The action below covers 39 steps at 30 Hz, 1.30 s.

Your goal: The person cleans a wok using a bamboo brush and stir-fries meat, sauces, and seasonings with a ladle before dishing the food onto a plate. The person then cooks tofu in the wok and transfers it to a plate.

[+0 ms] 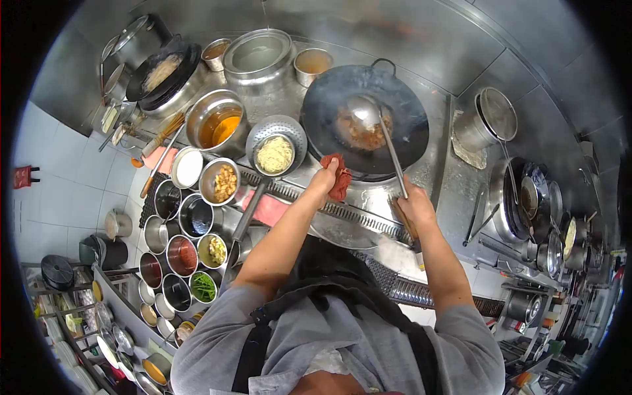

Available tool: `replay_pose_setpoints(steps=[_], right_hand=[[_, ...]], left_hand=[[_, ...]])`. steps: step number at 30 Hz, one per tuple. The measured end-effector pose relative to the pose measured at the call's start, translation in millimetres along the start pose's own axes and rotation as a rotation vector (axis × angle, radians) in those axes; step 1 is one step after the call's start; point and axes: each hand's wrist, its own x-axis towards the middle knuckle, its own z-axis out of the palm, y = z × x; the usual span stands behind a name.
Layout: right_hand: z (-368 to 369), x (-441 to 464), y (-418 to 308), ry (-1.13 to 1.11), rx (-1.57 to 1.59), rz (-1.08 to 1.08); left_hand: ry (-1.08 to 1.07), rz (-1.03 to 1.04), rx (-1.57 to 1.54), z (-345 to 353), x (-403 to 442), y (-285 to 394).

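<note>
A large black wok [408, 141] sits on the stove, with reddish-brown food [362, 135] and some smoke in it. My left hand [324, 178] is closed on a red cloth [339, 179] at the wok's near-left rim. Right of it, my right hand [416, 205] grips the handle of a ladle [363, 110], whose metal bowl rests over the food. Left of the wok, noodles [275, 155] lie in a small container on a perforated strainer [255, 135], its long handle pointing toward me.
A pot of orange liquid [220, 128] and a bowl of diced brown food [226, 183] stand left of the strainer. Several ingredient pots, one with chopped greens [203, 287], are at lower left. Another wok [186, 72] stands at upper left; a strainer pot [471, 131] stands right.
</note>
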Motion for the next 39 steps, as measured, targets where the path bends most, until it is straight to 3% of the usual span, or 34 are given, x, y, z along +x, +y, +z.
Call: replay_pose_setpoints(steps=[2, 6, 8, 10, 12, 16, 18, 19, 22, 24, 25, 26, 31, 32, 34, 35, 39], right_hand=[[-13, -3, -2, 0.01, -0.044, -0.02], [-2, 0, 9, -0.068, -0.165, 0.082], [14, -4, 20, -0.044, -0.122, -0.037], [1, -29, 42, 0.048, -0.126, -0.147], [-38, -61, 51, -0.139, -0.12, -0.097], [-50, -61, 62, -0.15, -0.28, 0.007], [-39, -45, 54, -0.032, -0.306, -0.012], [-46, -52, 47, -0.024, -0.267, -0.012], [-102, -122, 12, -0.115, -0.169, 0.034], [-120, -136, 15, -0.14, -0.075, 0.03], [-125, -154, 9, -0.203, 0.027, 0.039], [-130, -138, -22, -0.307, -0.092, 0.2], [-56, -80, -9, -0.151, -0.15, 0.155], [-40, -86, -5, -0.153, -0.146, 0.171], [-19, -92, -2, 0.083, -0.137, 0.045], [-18, -103, -9, 0.136, -0.104, 0.08], [-14, -162, -24, 0.22, 0.087, 0.118]], left_hand=[[0.075, -0.036, -0.051, 14, 21, -2], [-0.068, 0.02, -0.13, 4, 55, -8], [0.098, -0.015, -0.054, 6, 59, -11], [0.106, -0.028, -0.026, 6, 59, -7], [0.187, -0.088, -0.036, 8, 54, -10], [0.167, -0.066, -0.027, 0, 75, -24], [0.013, 0.09, -0.108, -13, 91, -40], [0.136, 0.154, -0.13, 10, 57, -32], [0.031, 0.118, -0.216, 18, -55, -35], [0.021, 0.068, -0.181, 32, -117, -3], [0.026, 0.093, -0.226, 27, -99, -7], [-0.221, 0.122, -0.347, 8, -63, -17], [-0.119, 0.04, -0.225, -13, 0, -15], [-0.123, 0.026, -0.217, -18, -7, -27], [0.087, 0.075, -0.154, -33, -43, -57], [0.069, 0.046, -0.172, -41, -77, -70], [0.061, 0.046, -0.261, -18, -120, -30]])
